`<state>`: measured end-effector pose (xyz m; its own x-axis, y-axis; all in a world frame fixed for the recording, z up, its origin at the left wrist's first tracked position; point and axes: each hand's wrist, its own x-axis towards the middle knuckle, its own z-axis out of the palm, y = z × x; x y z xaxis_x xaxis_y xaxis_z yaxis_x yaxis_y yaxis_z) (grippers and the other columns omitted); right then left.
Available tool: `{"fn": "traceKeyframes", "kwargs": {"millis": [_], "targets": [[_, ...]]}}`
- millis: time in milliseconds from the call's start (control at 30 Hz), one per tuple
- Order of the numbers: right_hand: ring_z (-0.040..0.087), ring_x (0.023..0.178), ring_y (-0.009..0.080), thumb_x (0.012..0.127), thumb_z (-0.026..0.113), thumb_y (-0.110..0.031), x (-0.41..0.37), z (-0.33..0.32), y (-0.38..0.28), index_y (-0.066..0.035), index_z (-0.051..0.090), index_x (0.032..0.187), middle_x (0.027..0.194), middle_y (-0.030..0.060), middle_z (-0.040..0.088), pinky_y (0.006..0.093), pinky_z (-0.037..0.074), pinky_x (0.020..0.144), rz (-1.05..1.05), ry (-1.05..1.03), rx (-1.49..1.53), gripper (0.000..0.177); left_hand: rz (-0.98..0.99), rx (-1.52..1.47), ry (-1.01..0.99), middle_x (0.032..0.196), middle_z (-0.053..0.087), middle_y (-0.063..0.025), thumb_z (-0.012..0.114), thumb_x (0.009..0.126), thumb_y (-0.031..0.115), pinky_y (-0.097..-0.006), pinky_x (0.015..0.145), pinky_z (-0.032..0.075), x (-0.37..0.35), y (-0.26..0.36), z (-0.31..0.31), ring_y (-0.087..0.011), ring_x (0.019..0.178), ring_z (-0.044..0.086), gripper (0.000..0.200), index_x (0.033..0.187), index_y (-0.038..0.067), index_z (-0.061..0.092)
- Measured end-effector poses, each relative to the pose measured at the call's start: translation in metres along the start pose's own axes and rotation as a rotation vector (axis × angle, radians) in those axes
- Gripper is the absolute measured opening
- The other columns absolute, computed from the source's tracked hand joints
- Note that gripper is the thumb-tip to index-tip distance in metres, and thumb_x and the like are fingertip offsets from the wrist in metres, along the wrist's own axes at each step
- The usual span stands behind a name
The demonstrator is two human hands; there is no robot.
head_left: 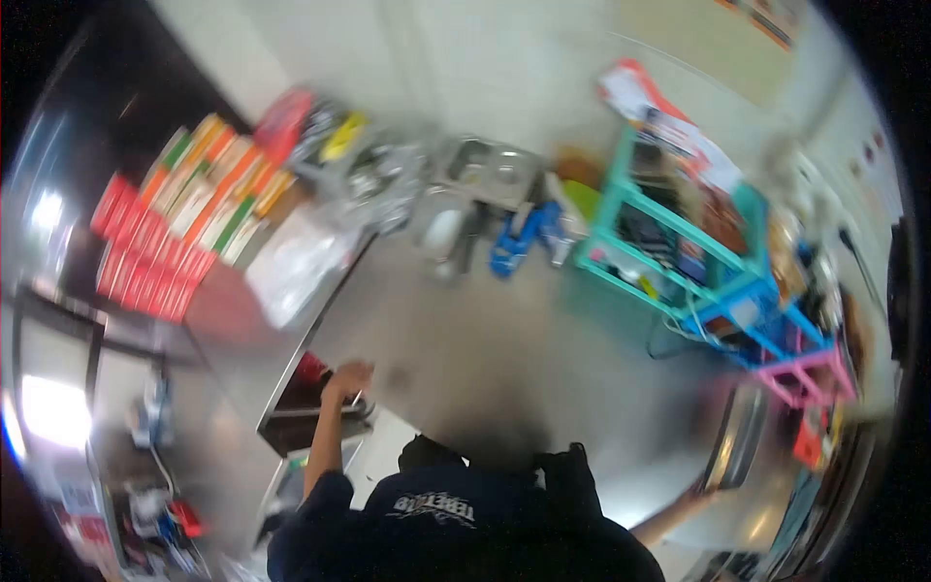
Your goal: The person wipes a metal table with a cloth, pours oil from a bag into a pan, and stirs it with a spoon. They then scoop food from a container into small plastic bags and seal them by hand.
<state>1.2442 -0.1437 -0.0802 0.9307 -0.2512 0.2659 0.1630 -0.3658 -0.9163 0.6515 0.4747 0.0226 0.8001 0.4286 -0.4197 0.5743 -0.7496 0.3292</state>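
Observation:
My left hand [349, 378] is over the counter's front edge, just above an open gap in the cabinet front. Its fingers look stretched out and loosely apart, though blurred, and no object shows in them. Close below it is a curved metal part [359, 409]. At the lower right, my right hand [700, 493] grips the near end of a rectangular metal tray [737, 436], which is tilted. Most of the fingers are hidden by the tray.
On the steel counter [446, 330] stand stacked boxes [208, 189], plastic bags [301, 262], metal containers [485, 170] and a blue packet [516, 238]. A teal basket [621, 233] and a pink basket [805, 378] line the right side. Cables [669, 339] lie before them.

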Motion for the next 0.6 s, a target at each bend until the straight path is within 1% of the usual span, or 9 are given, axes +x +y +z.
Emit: {"fn": "traceKeyframes", "kwargs": {"millis": [33, 67, 200, 333, 400, 433, 500, 533, 600], "targets": [[0.051, 0.095, 0.0282, 0.087, 0.040, -0.021, 0.009, 0.020, 0.008, 0.006, 0.040, 0.111, 0.096, 0.0173, 0.053, 0.0323, 0.047, 0.080, -0.019, -0.029, 0.003, 0.036, 0.010, 0.129, 0.255, 0.082, 0.057, -0.0203, 0.046, 0.076, 0.034, -0.0445, 0.072, 0.042, 0.016, -0.022, -0.011, -0.0378, 0.080, 0.054, 0.038, 0.085, 0.000, 0.057], [0.051, 0.093, 0.0277, 0.087, 0.041, -0.021, 0.010, 0.032, 0.015, 0.006, 0.040, 0.109, 0.095, 0.0167, 0.053, 0.0324, 0.047, 0.078, -0.036, -0.039, -0.001, 0.035, -0.431, -0.186, 0.286, 0.085, 0.057, -0.0214, 0.043, 0.080, 0.034, -0.0453, 0.070, 0.043, 0.028, 0.014, -0.071, -0.0385, 0.083, 0.053, 0.038, 0.083, -0.001, 0.058], [0.051, 0.085, 0.0259, 0.083, 0.043, -0.021, -0.060, -0.005, 0.040, 0.004, 0.044, 0.102, 0.088, 0.0141, 0.053, 0.0330, 0.046, 0.074, -0.056, 0.088, -0.078, 0.031, -0.384, -0.326, 0.836, 0.076, 0.058, -0.0213, 0.049, 0.078, 0.020, -0.0438, 0.066, 0.043, 0.112, -0.055, -0.134, -0.0376, 0.076, 0.055, 0.022, 0.079, 0.000, 0.058], [0.050, 0.078, 0.0240, 0.080, 0.045, -0.021, -0.269, -0.130, 0.054, 0.001, 0.047, 0.094, 0.082, 0.0115, 0.054, 0.0336, 0.045, 0.069, 0.026, 0.433, -0.238, 0.026, -0.236, 0.108, 1.226, 0.086, 0.057, -0.0185, 0.051, 0.066, 0.007, -0.0411, 0.070, 0.044, 0.189, -0.138, -0.139, -0.0349, 0.085, 0.052, 0.016, 0.080, 0.004, 0.060], [0.050, 0.074, 0.0231, 0.078, 0.046, -0.021, -0.422, -0.196, 0.035, 0.000, 0.049, 0.090, 0.079, 0.0102, 0.054, 0.0339, 0.045, 0.067, 0.097, 0.710, -0.354, 0.024, -0.054, 0.156, 0.925, 0.098, 0.054, -0.0203, 0.053, 0.074, 0.019, -0.0444, 0.085, 0.038, 0.235, -0.187, -0.117, -0.0377, 0.095, 0.048, 0.027, 0.094, 0.002, 0.058], [0.050, 0.072, 0.0227, 0.077, 0.047, -0.021, -0.496, -0.223, 0.020, 0.000, 0.050, 0.088, 0.077, 0.0095, 0.054, 0.0340, 0.044, 0.065, 0.128, 0.884, -0.414, 0.023, -0.345, 0.056, 0.737, 0.115, 0.046, -0.0209, 0.061, 0.074, 0.028, -0.0431, 0.097, 0.025, 0.269, -0.204, -0.098, -0.0369, 0.110, 0.038, 0.053, 0.116, 0.000, 0.044], [0.050, 0.068, 0.0217, 0.076, 0.048, -0.021, -0.401, -0.319, -0.038, -0.002, 0.051, 0.084, 0.074, 0.0082, 0.055, 0.0343, 0.044, 0.063, 0.202, 1.279, -0.562, 0.021, -0.331, -0.060, 0.945, 0.113, 0.047, -0.0205, 0.059, 0.073, 0.046, -0.0439, 0.097, 0.024, 0.294, -0.230, -0.067, -0.0392, 0.109, 0.038, 0.067, 0.119, 0.001, 0.041], [0.050, 0.066, 0.0213, 0.075, 0.049, -0.021, -0.497, -0.363, -0.070, -0.002, 0.052, 0.083, 0.073, 0.0076, 0.055, 0.0345, 0.044, 0.062, 0.237, 1.468, -0.622, 0.020, -0.248, 0.277, 0.743, 0.123, 0.035, -0.0277, 0.052, 0.067, 0.064, -0.0481, 0.093, 0.029, 0.321, -0.259, -0.068, -0.0431, 0.111, 0.035, 0.089, 0.118, -0.007, 0.038], [0.053, 0.074, 0.0254, 0.064, 0.054, -0.010, -0.511, -0.261, -0.262, 0.003, 0.049, 0.093, 0.082, 0.0159, 0.055, 0.0367, 0.044, 0.070, 0.522, 1.686, -0.458, 0.032, -0.261, 0.239, 0.638, 0.100, 0.055, -0.0200, 0.057, 0.073, 0.046, -0.0449, 0.079, 0.038, 0.274, -0.180, -0.133, -0.0361, 0.093, 0.050, 0.057, 0.101, -0.004, 0.055]]}}
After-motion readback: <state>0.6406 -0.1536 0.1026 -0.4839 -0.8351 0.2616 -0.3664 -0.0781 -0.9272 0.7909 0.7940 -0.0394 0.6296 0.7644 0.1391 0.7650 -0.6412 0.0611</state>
